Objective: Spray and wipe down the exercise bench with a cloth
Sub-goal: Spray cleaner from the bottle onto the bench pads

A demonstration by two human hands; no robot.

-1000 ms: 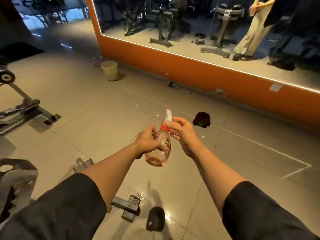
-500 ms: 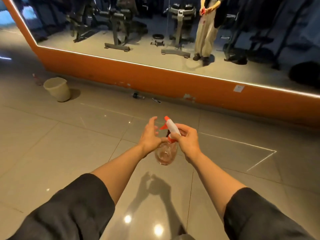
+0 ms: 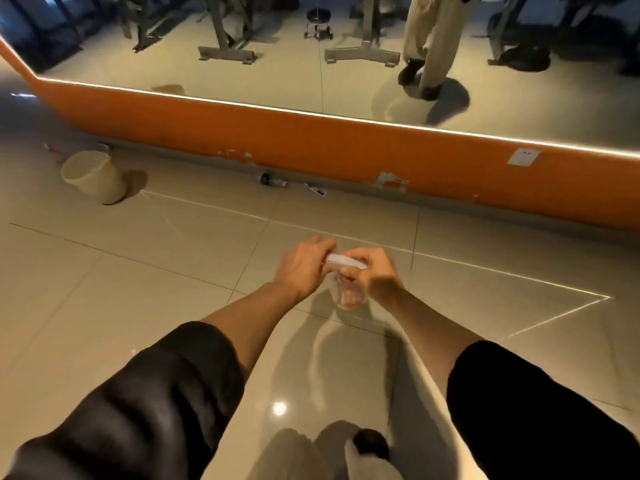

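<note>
Now closing over nozzle end of clear round plastic spray bottle w/ white-and-red trigger head (image 3: 347,287) — left hand (image 3: 304,270), vs 0.5 s ago hovering spread-fingered beside it. Curling round neck and trigger — right hand (image 3: 375,277). Hanging below both sets of fingers, bottle body, w/ head now lying near level rather than pointing up. Sliding further left of left fingers than before — cream plastic bin (image 3: 94,176). Not showing anywhere: bench or cloth.

Risks, as judged: twisting head too far, loosening it, spilling pinkish liquid onto glossy tile floor (image 3: 138,271) under fingers — slip hazard. Also squeezing trigger w/ left fingers covering nozzle, spraying own hand.
</note>
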